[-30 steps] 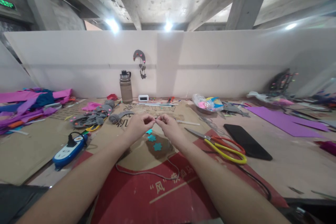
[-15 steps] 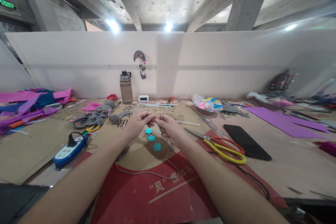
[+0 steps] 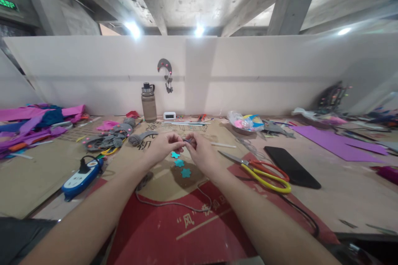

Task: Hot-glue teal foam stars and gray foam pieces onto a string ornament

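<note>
My left hand and my right hand meet above the middle of the cardboard, fingertips pinched together. A small greyish bit shows between them, too small to make out. Just below my fingers, three turquoise star-shaped cutouts form a slanting row: a top star, a middle star and a lower star. From beneath my right hand a thin grey cord loops over the red part of the cardboard towards my left forearm.
Scissors with red and yellow handles lie to the right, beside a black phone. A blue-and-white power strip is on the left. Behind stand a bottle and a small clock. Purple sheets lie far right.
My right hand has turned a little and its fingers have drawn in closer around the pinch. The middle turquoise star has shifted slightly; the cord lies much the same.
</note>
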Demonstrator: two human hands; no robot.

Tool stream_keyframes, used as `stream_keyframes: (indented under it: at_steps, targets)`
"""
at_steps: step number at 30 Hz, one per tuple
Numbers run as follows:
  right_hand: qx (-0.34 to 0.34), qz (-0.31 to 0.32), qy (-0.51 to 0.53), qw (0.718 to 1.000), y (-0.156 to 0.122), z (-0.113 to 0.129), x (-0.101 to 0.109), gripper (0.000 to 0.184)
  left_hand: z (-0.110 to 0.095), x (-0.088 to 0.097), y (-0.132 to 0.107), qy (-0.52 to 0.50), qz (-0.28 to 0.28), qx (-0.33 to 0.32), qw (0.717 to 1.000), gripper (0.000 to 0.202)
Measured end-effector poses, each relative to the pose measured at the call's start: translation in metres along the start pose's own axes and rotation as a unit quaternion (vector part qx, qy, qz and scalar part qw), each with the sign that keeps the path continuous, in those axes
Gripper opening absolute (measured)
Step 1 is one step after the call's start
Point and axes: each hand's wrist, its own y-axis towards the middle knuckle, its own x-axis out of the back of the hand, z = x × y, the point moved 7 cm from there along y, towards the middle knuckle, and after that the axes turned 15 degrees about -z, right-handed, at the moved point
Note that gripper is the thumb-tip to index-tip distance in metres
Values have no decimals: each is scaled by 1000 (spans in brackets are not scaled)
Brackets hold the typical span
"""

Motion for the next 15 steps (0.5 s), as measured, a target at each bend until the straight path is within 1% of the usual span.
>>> stream_keyframes:
  at_steps: [3,5,7,9,10,12,14,15]
  targets:
    - [7,13,-15,1000,-1,-1,-1,8,-2,-3,0,37,36,-23,998,32]
    - [-5,16,5,1000,-1,-4,-3,8,-3,-3,-1,53,44,-38,997,32]
    - [-34,6,36,999,0,-8,-5,11,-5,-1,-1,62,36,-51,996,32]
    - [-78,-6,80,994,1,-12,-6,18,-6,-1,-2,46,25,-56,997,32]
    - [-107,-5,109,988,2,-14,-8,22,-6,-2,-2,20,23,-53,998,32]
    - [-171,10,174,970,2,-16,-11,30,-6,-4,-3,-66,29,-35,997,32]
    - [-234,20,241,942,2,-17,-12,32,-5,-6,-3,-165,39,-6,985,32]
    - [-257,15,271,928,3,-17,-10,32,-4,-6,-2,-205,44,11,978,32]
